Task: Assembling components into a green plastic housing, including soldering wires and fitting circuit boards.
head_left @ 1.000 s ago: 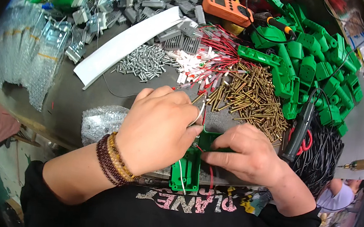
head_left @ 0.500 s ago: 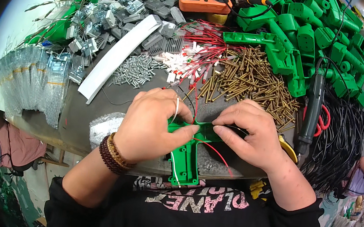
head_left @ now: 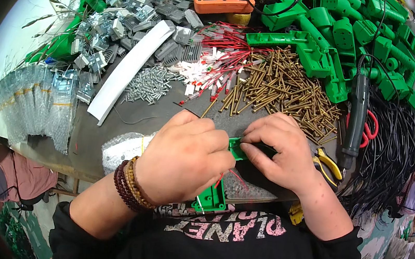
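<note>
A green plastic housing half [head_left: 213, 197] lies open side up at the table's near edge, much of it hidden under my left hand [head_left: 187, 161]. That hand is closed over it with curled fingers; whatever is in them is out of sight. My right hand [head_left: 279, 152] pinches the housing's far right end between thumb and fingers. A red wire [head_left: 219, 182] and a white wire [head_left: 201, 203] run along the housing's lower part. Beyond my left knuckles, a short black wire end [head_left: 185, 107] shows.
Brass-coloured screws [head_left: 286, 87], small silver screws [head_left: 149, 84] and red-wired parts [head_left: 224, 40] are heaped ahead. Green housings [head_left: 343, 34] pile at far right. An electric screwdriver [head_left: 357, 118], pliers [head_left: 329, 165] and black cables [head_left: 382, 152] lie right; metal parts [head_left: 122, 19] and bubble wrap [head_left: 38, 99] left.
My left hand has turned and moved nearer over the housing, its fingers now curled, covering more of it. My right hand stays at the housing's right end. The view has shifted slightly.
</note>
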Motion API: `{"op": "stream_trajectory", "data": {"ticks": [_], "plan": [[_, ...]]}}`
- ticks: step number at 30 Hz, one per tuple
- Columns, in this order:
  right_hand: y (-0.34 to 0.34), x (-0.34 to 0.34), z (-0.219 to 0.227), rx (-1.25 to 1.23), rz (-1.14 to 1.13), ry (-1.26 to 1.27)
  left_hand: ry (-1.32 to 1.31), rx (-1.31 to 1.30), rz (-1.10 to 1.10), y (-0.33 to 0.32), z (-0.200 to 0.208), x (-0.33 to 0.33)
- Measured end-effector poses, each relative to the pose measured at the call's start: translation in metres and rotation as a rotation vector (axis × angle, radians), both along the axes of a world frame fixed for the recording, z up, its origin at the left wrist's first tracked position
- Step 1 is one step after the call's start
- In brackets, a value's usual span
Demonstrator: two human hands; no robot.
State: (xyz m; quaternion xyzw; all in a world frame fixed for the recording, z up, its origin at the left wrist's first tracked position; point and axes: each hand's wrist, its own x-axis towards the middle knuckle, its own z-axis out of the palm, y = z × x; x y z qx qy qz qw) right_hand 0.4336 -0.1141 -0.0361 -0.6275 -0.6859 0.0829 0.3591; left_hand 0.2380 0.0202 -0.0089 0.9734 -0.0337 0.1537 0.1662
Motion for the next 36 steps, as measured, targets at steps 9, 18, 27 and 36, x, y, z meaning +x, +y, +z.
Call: {"op": "stream_trajectory", "data": {"ticks": [9, 18, 27, 36], "plan": [[0.005, -0.057, 0.047, 0.155, 0.054, 0.025, -0.239, -0.889, 0.240, 0.010, -0.027, -0.030], [0.033, -0.066, 0.010, -0.070, -0.064, 0.299, -0.436, -1.364, 0.166, 0.009, -0.038, -0.032], [0.030, -0.058, 0.018, -0.253, 0.035, 0.481, -0.498, -1.426, -0.456, 0.072, -0.003, -0.135], [0.020, -0.058, 0.014, -0.273, -0.063, 0.752, -0.366, -0.529, 0.377, 0.009, -0.020, -0.033]]}}
